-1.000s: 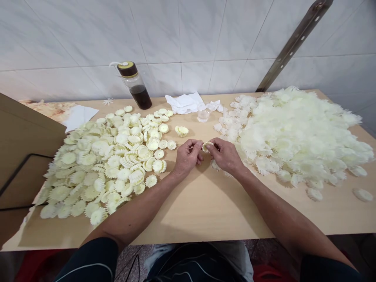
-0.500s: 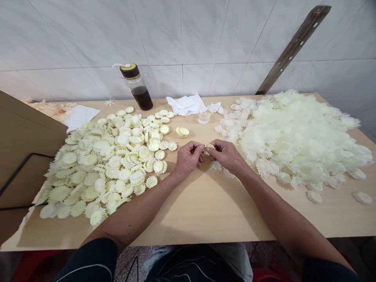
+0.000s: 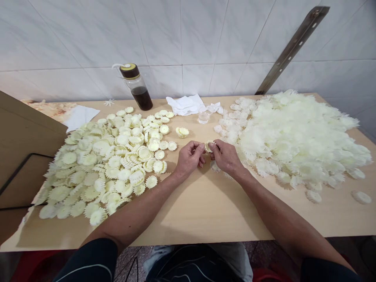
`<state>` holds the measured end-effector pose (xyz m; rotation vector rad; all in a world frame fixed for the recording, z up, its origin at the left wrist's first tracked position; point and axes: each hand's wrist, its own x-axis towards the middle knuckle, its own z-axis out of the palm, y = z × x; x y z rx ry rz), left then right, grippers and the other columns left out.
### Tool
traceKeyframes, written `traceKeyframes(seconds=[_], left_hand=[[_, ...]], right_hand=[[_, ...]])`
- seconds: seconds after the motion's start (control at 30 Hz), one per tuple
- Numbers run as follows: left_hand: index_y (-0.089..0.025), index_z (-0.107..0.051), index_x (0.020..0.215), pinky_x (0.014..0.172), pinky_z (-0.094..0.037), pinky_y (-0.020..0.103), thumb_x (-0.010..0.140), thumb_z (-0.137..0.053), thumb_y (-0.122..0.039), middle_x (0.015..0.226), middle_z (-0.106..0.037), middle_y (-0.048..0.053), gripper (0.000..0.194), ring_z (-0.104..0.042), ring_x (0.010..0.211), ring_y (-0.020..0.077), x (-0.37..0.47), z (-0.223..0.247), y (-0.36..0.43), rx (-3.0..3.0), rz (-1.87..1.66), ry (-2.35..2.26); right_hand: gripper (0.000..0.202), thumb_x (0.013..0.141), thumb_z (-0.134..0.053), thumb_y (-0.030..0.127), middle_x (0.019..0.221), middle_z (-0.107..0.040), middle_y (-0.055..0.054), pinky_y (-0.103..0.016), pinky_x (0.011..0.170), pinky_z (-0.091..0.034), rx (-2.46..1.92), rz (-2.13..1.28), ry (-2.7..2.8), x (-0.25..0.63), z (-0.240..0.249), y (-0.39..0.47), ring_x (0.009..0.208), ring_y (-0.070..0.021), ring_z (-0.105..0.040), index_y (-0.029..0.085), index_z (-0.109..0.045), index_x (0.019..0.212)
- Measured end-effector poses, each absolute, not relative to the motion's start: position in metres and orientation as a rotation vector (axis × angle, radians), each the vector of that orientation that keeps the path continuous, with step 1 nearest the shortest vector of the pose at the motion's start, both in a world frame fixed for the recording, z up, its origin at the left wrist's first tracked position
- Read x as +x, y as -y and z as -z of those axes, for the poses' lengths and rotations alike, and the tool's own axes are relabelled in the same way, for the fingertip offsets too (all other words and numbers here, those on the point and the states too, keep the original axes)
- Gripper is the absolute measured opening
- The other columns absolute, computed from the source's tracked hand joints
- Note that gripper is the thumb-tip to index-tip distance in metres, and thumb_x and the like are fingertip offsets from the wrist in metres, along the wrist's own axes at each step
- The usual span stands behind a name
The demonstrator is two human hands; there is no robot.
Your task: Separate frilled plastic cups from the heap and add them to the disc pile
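Observation:
Between my hands, above the middle of the table, is a small pale-yellow disc with a toothed rim [image 3: 208, 146], like an artificial flower piece. My right hand [image 3: 225, 156] pinches it between thumb and fingers, its face tilted towards me. My left hand [image 3: 190, 157] is closed in a pinch at the disc's left edge; what lies between its fingertips is mostly hidden. A small stack of cupped yellow pieces [image 3: 182, 132] sits just beyond my left hand. Close to my right hand lies a loose whitish disc [image 3: 215, 167], partly covered by that hand.
A wide heap of cupped yellow pieces [image 3: 117, 164] covers the table's left. To the right spreads a pile of pale frilled discs [image 3: 296, 137]. Behind stand a dark-filled bottle [image 3: 141, 92], white tissue [image 3: 185, 105] and a small clear cup [image 3: 203, 117]. Cardboard [image 3: 29, 156] borders the left.
The disc has turned to show more of its face, and my right fingers have shifted slightly on it. My left hand has barely moved.

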<state>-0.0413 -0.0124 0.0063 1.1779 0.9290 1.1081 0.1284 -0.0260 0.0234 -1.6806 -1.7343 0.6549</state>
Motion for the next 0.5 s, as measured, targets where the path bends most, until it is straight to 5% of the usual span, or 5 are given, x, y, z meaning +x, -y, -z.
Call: traceKeyframes(seconds=[0.27, 0.5], left_hand=[[-0.019, -0.067, 0.097, 0.048, -0.055, 0.025, 0.085, -0.079, -0.072, 0.061, -0.067, -0.001, 0.056, -0.066, 0.051, 0.0157, -0.0428, -0.0057, 0.0102, 1.172, -1.07, -0.903], [-0.017, -0.078, 0.101, 0.061, -0.064, 0.031, 0.088, -0.08, -0.065, 0.075, -0.078, 0.005, 0.049, -0.074, 0.062, 0.0194, -0.0443, -0.0071, 0.0097, 1.208, -0.999, -0.852]], right_hand=[[0.04, 0.107, -0.046, 0.05, 0.069, -0.07, -0.005, -0.035, 0.068, -0.044, -1.615, -0.675, 1.768, 0.1267, -0.0288, 0.028, 0.066, -0.0223, -0.064, 0.026, -0.05, 0.075], [0.027, 0.097, -0.064, 0.051, 0.078, -0.073, -0.003, -0.035, 0.068, -0.047, -1.614, -0.684, 1.639, 0.1283, -0.0223, 0.0276, 0.072, -0.0223, -0.065, 0.024, -0.065, 0.093]])
